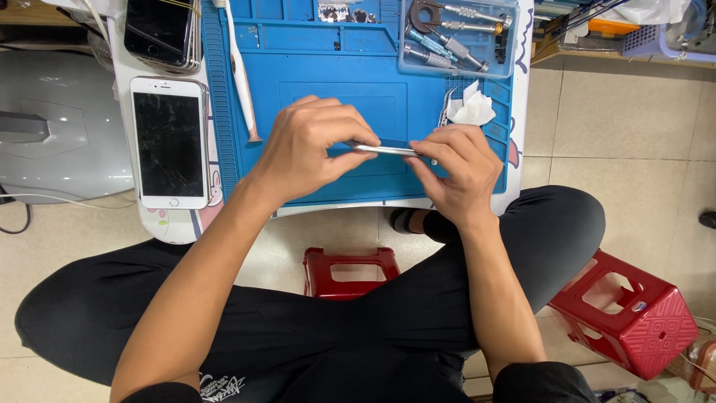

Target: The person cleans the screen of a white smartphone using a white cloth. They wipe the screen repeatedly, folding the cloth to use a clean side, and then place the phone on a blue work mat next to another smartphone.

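Both my hands hold a thin silver phone point(389, 150) edge-on above the blue work mat point(335, 67). My left hand point(313, 145) wraps its left end from above, fingers curled over it. My right hand point(461, 168) pinches its right end. Most of the phone is hidden by my fingers.
A white phone with a cracked screen point(170, 142) lies left of the mat, a dark phone point(158, 31) behind it. A toothbrush point(240, 71), a clear tray of tools point(456, 37), tweezers point(447, 106) and a crumpled tissue point(471, 109) lie on the mat. Red stools point(634, 317) stand on the floor.
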